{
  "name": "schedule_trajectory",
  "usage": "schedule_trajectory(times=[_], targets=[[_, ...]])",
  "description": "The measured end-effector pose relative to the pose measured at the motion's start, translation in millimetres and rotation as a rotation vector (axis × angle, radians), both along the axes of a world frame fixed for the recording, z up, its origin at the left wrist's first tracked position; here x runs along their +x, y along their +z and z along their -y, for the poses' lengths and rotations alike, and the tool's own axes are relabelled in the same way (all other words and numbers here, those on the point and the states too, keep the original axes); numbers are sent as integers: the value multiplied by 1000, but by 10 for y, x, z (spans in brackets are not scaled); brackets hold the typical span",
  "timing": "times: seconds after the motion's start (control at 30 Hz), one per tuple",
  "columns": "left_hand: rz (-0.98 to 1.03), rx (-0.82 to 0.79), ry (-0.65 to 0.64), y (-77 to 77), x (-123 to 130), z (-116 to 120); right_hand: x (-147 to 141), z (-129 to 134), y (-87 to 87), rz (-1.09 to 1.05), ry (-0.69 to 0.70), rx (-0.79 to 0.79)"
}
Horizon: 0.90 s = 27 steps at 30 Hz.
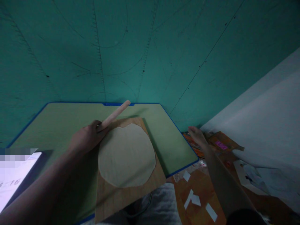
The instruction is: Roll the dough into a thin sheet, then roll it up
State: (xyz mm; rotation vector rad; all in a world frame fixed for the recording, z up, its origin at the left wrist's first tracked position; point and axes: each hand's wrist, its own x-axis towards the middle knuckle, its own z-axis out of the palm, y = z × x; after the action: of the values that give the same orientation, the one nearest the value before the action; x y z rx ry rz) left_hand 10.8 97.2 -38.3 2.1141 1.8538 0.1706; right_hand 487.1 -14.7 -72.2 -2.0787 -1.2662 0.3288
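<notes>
My left hand (87, 137) is closed around one end of a wooden rolling pin (117, 114), which slants up to the right. Below the pin, a thin, roughly round sheet of rolled-out dough (127, 156) lies flat on a wooden board (112, 201). The left hand is beside the upper left edge of the dough. My right hand (197, 135) reaches out past the right edge of the table, next to orange and brown packets. Its fingers are dim and blurred, so I cannot make out whether they grip anything.
The board rests on a pale green table (72, 117) with a blue rim, against a green wall (131, 53). A lit screen (17, 178) is at the left. On the floor at the right lie a brown packet (225, 142) with a pink label and several white paper pieces (195, 200).
</notes>
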Motion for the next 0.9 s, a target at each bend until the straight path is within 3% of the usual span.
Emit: schedule_trajectory(times=[0.1, 0.23, 0.33, 0.43, 0.53, 0.73, 0.9], targets=[[-5, 21, -5, -8, -1, -10, -235, -268, 60, 63, 92, 108], [-5, 22, 12, -25, -5, -25, -965, -627, -3, 82, 372, 147], [10, 19, 10, -43, -14, -38, -1534, -840, -57, 188, 679, 141], [11, 33, 4, -67, -24, -53, -1852, -974, -58, 302, 792, 108], [-3, 35, 1, -83, -21, -59, -1856, -997, -23, 401, 803, 63], [-18, 84, 16, -130, -9, -69, -1561, -911, 96, 545, 800, 14], [-5, 114, 30, -172, -24, -73, -1634, -926, 104, 516, 837, 1]])
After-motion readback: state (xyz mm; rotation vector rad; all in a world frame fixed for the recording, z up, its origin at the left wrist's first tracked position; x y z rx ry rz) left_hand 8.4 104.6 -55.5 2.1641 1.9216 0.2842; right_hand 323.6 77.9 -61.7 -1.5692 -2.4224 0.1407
